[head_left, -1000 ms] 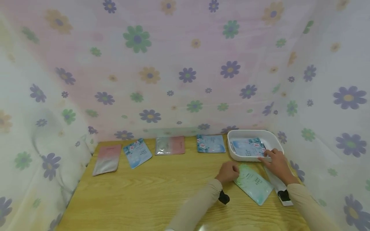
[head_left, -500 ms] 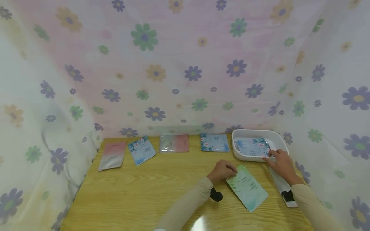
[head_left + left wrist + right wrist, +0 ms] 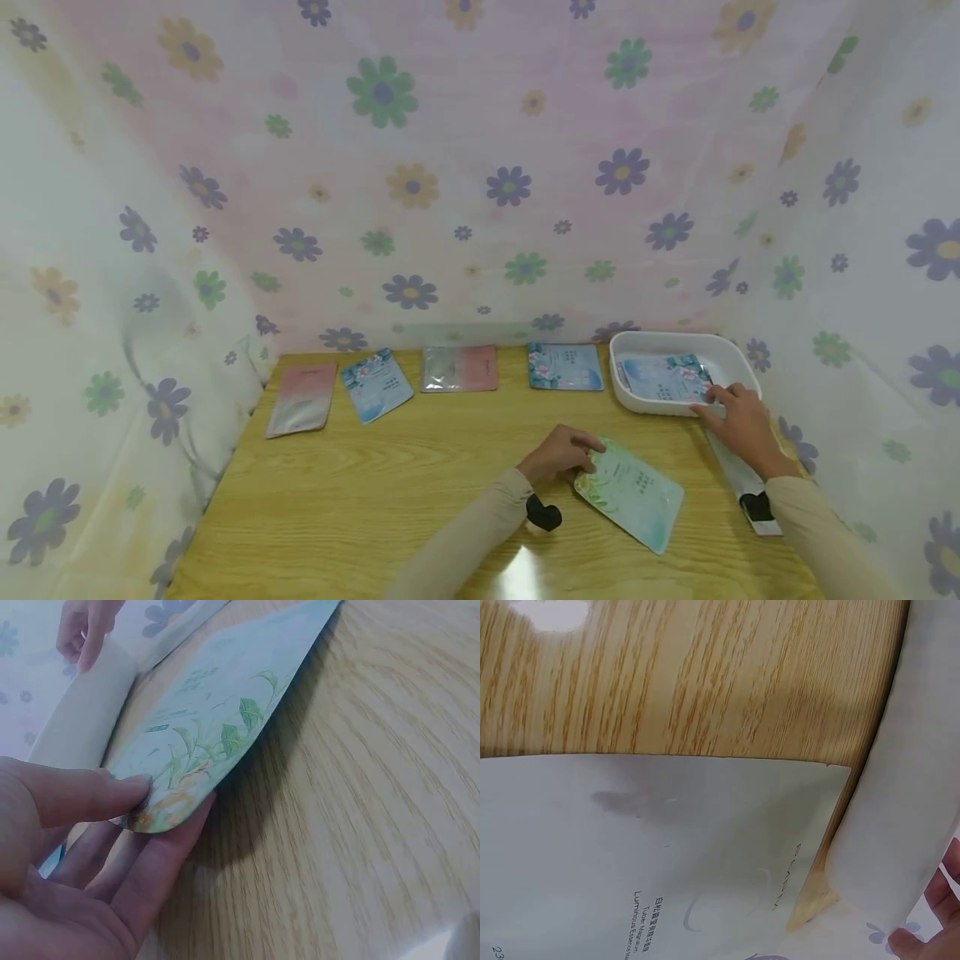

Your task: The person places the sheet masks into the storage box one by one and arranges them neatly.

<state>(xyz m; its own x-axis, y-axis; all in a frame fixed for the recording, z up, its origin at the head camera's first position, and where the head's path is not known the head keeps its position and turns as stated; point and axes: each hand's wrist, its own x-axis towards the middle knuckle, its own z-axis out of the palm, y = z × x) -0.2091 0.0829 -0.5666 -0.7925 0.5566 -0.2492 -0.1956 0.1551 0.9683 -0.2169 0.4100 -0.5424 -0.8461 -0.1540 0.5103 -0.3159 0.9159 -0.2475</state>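
Between thumb and fingers, my left hand (image 3: 564, 454) pinches one corner of a green sheet-mask sachet (image 3: 637, 496) with leaf print. The left wrist view shows that sachet (image 3: 210, 705) tilted, its near edge raised off the wood with a shadow below. My right hand (image 3: 742, 421) grips the front right rim of a white tray (image 3: 731, 354), thumb outside and fingers over the edge. A blue floral sachet (image 3: 663, 379) lies in the tray. Under my right forearm lies a whitish sachet (image 3: 630, 847) with small print, partly hidden in the head view.
Along the table's back edge lie a pink-silver sachet (image 3: 302, 400), a blue floral sachet (image 3: 377, 386), another pink-silver sachet (image 3: 459, 369) and another blue floral sachet (image 3: 566, 367). Flower-printed curtain (image 3: 450, 167) encloses the wooden table (image 3: 360, 500) at back and sides.
My left hand has moved left and slightly toward me, drawing the green sachet away from the tray. My right hand stays at the tray's rim. The head view has shifted slightly.
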